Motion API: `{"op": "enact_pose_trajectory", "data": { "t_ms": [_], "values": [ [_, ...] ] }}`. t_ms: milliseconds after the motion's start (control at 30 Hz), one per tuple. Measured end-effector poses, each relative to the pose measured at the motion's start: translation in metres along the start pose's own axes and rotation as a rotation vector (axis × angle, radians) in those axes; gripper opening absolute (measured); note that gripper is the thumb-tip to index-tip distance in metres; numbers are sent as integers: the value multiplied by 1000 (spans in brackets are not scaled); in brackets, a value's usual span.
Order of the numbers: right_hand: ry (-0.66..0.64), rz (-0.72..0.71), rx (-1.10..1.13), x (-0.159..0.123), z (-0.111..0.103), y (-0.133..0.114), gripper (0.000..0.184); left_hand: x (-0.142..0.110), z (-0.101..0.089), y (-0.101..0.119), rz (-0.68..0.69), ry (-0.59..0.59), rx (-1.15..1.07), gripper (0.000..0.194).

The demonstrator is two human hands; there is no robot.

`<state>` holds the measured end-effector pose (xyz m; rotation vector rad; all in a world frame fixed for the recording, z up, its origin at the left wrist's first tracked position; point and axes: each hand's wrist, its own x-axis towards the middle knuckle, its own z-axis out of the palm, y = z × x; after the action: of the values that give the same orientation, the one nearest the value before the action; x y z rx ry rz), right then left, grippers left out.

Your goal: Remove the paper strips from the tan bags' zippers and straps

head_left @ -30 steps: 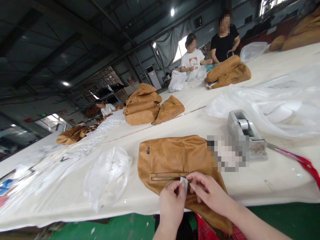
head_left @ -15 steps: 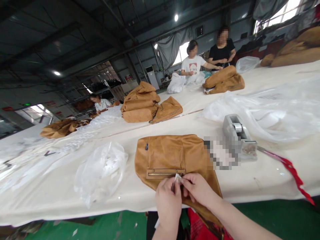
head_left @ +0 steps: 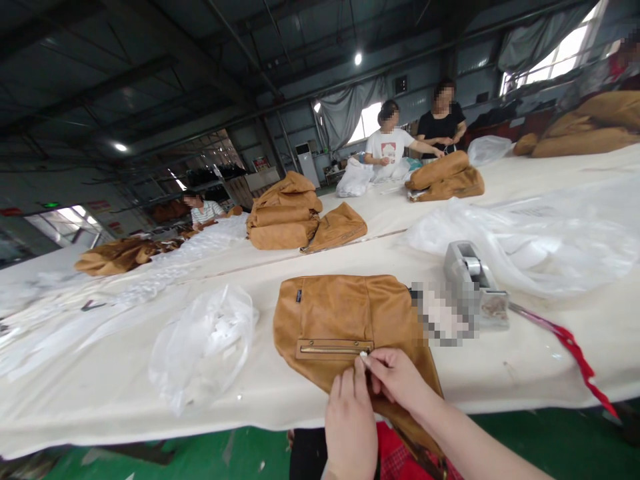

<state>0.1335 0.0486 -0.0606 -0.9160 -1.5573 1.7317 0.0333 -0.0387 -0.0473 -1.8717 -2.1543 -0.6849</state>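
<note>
A tan leather-look bag [head_left: 335, 307] lies on the table in front of me, its brass zipper [head_left: 330, 351] running across a sewn-on strip. At the zipper's right end my right hand [head_left: 400, 377] pinches a small white piece of paper [head_left: 363, 355] between thumb and fingertips. Close beside it, my left hand [head_left: 353, 417] has its fingers together, with the index fingertip by the paper. Its thumb is hidden, so what it grips cannot be made out. The bag's lower part hangs over the table edge towards my lap.
A tape dispenser [head_left: 475, 287] stands right of the bag, near red-handled scissors [head_left: 575, 340]. Clear plastic bags [head_left: 205, 347] lie left, and plastic sheeting [head_left: 530, 233] lies right. Tan bags [head_left: 283, 213] are stacked farther back. Several people work around the tables.
The white paper, which stood up between both hands' fingers, is now a smaller bit at the zipper's end. My left hand has turned, its fingers now straighter and farther right.
</note>
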Motion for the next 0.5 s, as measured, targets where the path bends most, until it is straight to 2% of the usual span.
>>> {"op": "enact_pose_trajectory", "data": {
  "t_ms": [100,167,267,367,433,500],
  "values": [
    [11,-33,32,1,-1,4,43,14,-12,-5,-283,-253,-474,29],
    [27,-50,27,2,0,6,42,21,-17,-8,-331,-378,-639,25],
    [48,-53,12,2,2,4,41,27,-17,-9,-281,-379,-665,31],
    [18,-30,-7,-3,2,-5,42,27,-8,-14,-213,-389,-644,37],
    [-11,-42,-94,-11,-7,-15,41,27,2,-22,-182,-383,-638,36],
    [97,-162,-275,-22,-28,-26,36,26,15,-30,-242,-330,-633,39]
  ]
}}
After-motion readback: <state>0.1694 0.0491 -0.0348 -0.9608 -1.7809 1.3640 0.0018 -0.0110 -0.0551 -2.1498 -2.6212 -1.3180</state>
